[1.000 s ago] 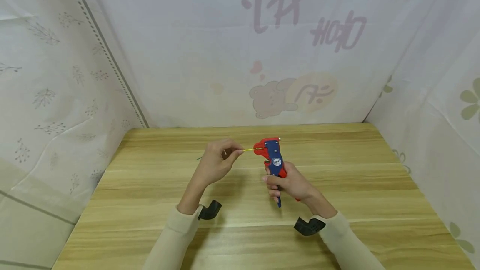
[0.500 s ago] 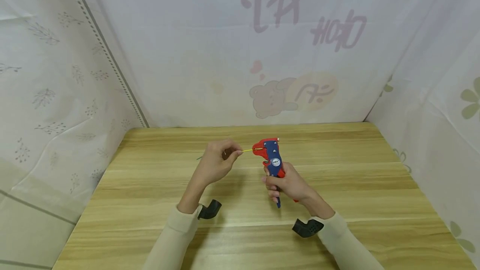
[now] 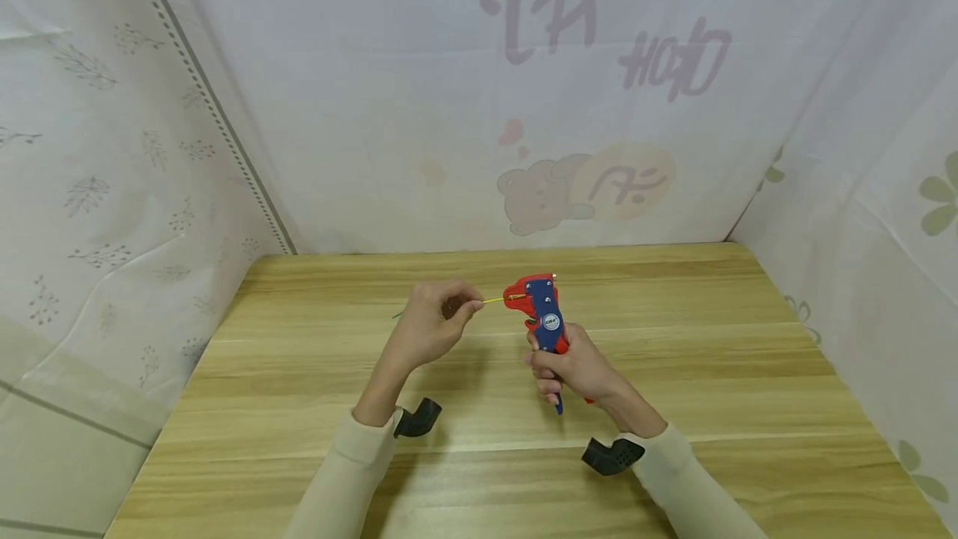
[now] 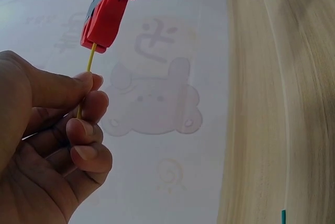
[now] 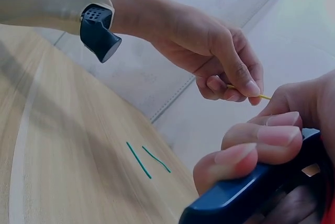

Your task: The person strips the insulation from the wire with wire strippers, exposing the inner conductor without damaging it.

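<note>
I observe the left hand (image 3: 437, 321) pinching a yellow wire (image 3: 492, 300) between thumb and fingertips, the other fingers curled; from these fingertips the wire runs toward the right and enters the red nose of a blue-and-red wire stripper (image 3: 549, 314). The right hand (image 3: 572, 364) grasps the handle of the wire stripper, whose head lies forward of that hand and faces the left one. On the outer side of the left hand I make out two green wires (image 5: 138, 160) lying apart on the wooden table (image 3: 711, 339). Ahead of both hands, a printed cloth (image 3: 374, 106) rises behind the table.
</note>
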